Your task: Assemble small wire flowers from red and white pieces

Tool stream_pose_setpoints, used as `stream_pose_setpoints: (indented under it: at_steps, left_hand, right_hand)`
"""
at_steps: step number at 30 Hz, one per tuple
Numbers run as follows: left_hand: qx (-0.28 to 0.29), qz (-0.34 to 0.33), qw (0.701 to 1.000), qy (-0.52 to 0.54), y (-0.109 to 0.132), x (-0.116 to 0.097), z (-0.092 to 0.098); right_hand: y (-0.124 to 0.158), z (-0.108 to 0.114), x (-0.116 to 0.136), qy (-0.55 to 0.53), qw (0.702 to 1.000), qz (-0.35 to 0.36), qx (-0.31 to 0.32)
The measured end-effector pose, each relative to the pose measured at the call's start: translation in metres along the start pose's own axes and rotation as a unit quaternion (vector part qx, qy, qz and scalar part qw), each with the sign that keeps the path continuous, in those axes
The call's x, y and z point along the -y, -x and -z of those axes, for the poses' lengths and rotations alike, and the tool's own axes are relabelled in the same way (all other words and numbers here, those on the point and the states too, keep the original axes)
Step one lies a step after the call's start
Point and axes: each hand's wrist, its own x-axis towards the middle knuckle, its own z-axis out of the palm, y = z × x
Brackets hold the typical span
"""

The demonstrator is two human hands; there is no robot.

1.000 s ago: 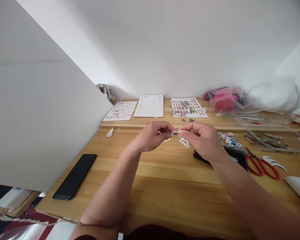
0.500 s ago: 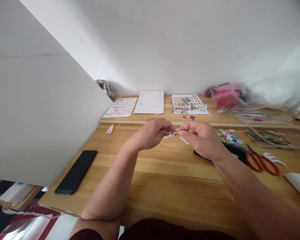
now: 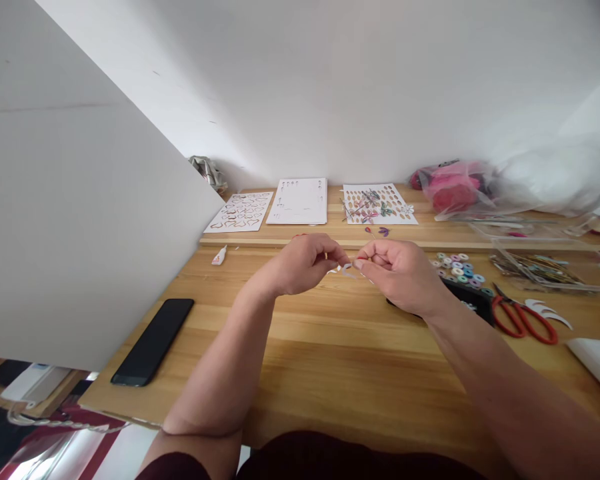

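Observation:
My left hand (image 3: 303, 263) and my right hand (image 3: 403, 273) meet above the wooden table (image 3: 330, 347), fingers curled in pinches. Between the fingertips they hold a small white paper piece (image 3: 347, 268). Other white cut-out bits lie on the table just behind the fingers, mostly hidden. Three punched paper sheets lie on the raised back shelf: a heart-pattern sheet (image 3: 240, 211), a plain white sheet (image 3: 300, 200) and an oval-pattern sheet (image 3: 377, 203) with coloured pins on it.
A black phone (image 3: 153, 341) lies at the left. Red scissors (image 3: 523, 319), coloured rings (image 3: 457, 267) on a black pad, clear boxes (image 3: 540, 270) of pins and plastic bags (image 3: 455, 190) fill the right. A white board (image 3: 80, 220) stands left; a small glue tube (image 3: 219, 255) lies nearby.
Both hands have stayed together on the small white piece, the fingers shifting slightly closer. The view has tipped a little, so the table items sit slightly higher.

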Motion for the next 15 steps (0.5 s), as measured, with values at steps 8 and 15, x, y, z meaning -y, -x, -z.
stream_pose_setpoints:
  at_steps: [8, 15]
  left_hand:
    - [0.018, 0.021, 1.0, -0.006, 0.001, 0.002, -0.001]
    - [0.043, 0.03, 0.996, -0.077, 0.001, -0.008, 0.001]
  right_hand:
    - [0.002, 0.001, -0.001, 0.032, 0.999, 0.006, 0.028]
    - [0.001, 0.0, -0.004, 0.055, 0.998, -0.003, 0.041]
